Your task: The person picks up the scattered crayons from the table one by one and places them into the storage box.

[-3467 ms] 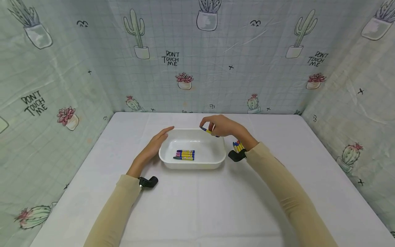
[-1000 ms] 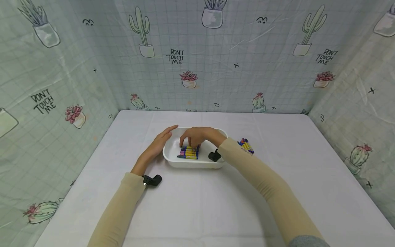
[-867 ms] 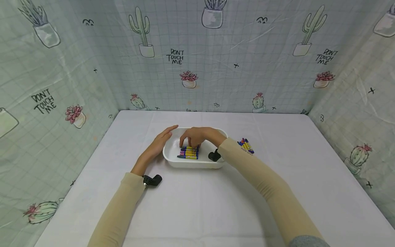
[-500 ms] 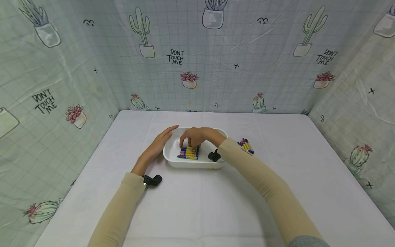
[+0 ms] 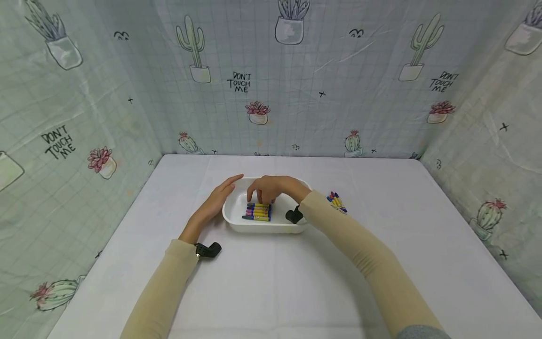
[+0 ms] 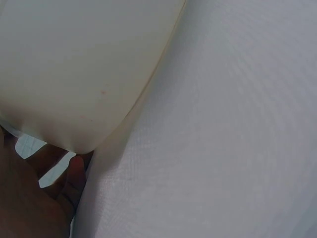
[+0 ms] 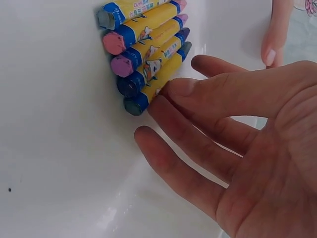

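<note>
Several crayons [image 5: 257, 213] with yellow and blue wrappers lie side by side in a row inside a white tray [image 5: 264, 229]. My right hand [image 5: 271, 188] is over the tray. In the right wrist view its thumb and fingertips [image 7: 182, 87] touch the dark green crayon [image 7: 161, 77] at the end of the row, which lies against a navy crayon [image 7: 130, 85]. Its fingers are loosely spread, not wrapped round the crayon. My left hand [image 5: 215, 201] rests along the tray's left end with fingers extended, against the outer wall [image 6: 74, 99] in the left wrist view.
Another bunch of crayons [image 5: 337, 201] lies on the white tablecloth [image 5: 271, 282] right of the tray, partly behind the right sleeve. A printed cactus cloth [image 5: 292, 117] walls in the back and sides.
Since the oldest frame, my right hand has moved left and down into the tray, and the crayon it pinched now lies at the row's far side. Lately the hands barely move.
</note>
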Demonstrator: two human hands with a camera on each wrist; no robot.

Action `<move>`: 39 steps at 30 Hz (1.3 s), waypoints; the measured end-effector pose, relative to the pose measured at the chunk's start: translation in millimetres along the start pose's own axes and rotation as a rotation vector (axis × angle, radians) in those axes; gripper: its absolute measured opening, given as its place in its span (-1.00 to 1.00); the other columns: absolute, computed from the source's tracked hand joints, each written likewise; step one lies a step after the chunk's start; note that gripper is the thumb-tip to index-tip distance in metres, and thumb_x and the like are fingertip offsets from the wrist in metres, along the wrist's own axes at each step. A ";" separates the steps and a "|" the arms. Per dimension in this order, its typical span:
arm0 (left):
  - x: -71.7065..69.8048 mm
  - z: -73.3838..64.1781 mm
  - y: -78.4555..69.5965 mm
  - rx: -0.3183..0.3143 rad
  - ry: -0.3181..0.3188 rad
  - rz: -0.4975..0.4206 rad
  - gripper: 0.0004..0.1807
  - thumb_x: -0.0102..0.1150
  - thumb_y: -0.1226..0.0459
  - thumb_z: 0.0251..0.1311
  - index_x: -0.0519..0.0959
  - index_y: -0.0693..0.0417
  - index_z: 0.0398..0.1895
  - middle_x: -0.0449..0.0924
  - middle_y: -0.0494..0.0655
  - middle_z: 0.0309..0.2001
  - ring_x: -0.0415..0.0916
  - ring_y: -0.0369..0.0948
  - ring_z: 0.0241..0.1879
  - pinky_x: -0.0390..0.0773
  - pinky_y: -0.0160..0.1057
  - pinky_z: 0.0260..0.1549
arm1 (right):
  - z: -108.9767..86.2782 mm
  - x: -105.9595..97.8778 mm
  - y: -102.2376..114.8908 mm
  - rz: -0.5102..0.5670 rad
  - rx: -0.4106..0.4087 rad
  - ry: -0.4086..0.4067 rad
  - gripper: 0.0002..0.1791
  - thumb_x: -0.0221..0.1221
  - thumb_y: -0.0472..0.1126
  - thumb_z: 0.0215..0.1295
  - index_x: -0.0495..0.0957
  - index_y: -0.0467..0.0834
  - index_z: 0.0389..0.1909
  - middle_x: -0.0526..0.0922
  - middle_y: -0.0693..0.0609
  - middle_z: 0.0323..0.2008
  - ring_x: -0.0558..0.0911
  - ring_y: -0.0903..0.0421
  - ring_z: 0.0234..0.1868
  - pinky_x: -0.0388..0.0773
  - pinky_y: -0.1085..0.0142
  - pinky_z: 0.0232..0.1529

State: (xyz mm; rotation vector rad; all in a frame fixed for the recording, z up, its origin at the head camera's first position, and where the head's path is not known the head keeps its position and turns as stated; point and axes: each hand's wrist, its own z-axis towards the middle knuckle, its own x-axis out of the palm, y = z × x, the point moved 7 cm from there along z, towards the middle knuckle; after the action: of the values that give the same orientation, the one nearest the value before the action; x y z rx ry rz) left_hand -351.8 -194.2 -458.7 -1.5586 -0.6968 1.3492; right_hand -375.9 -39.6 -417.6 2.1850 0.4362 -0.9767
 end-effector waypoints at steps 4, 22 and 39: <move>1.5 -0.5 2.3 -0.002 0.001 0.002 -0.46 -0.39 0.02 0.68 0.17 -0.30 0.63 0.07 -0.02 0.66 0.06 0.11 0.62 0.12 0.28 0.55 | -4.6 -1.0 -2.6 0.005 0.001 0.003 -0.45 0.23 -0.44 0.33 0.58 0.04 0.28 0.71 -0.04 -0.04 0.68 0.04 -0.07 0.74 0.16 -0.02; 4.5 0.8 4.3 -0.015 -0.007 -0.002 -0.47 -0.38 0.08 0.68 0.16 -0.30 0.64 0.04 -0.05 0.67 -0.02 0.09 0.65 -0.02 0.28 0.59 | -71.8 -36.8 -23.5 0.013 -0.066 -0.187 -0.55 0.17 -0.37 0.43 0.58 -0.03 0.28 0.69 -0.20 0.09 0.68 -0.02 0.01 0.75 0.16 -0.07; 5.9 -12.6 -31.7 -0.039 0.016 0.004 -0.45 -0.38 0.21 0.68 0.13 -0.02 0.65 0.03 0.08 0.66 -0.06 0.13 0.66 -0.05 0.24 0.60 | -148.8 -44.7 -76.6 0.061 -0.011 -0.407 -0.64 0.17 -0.34 0.45 0.61 -0.10 0.21 0.72 -0.21 0.01 0.72 -0.05 -0.03 0.75 0.18 -0.16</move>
State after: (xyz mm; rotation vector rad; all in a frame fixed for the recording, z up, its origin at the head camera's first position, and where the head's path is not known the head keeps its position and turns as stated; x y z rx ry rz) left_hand -333.5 -179.6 -433.2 -1.6009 -0.7137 1.3320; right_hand -370.1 119.1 -348.3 1.9109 0.1804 -1.3408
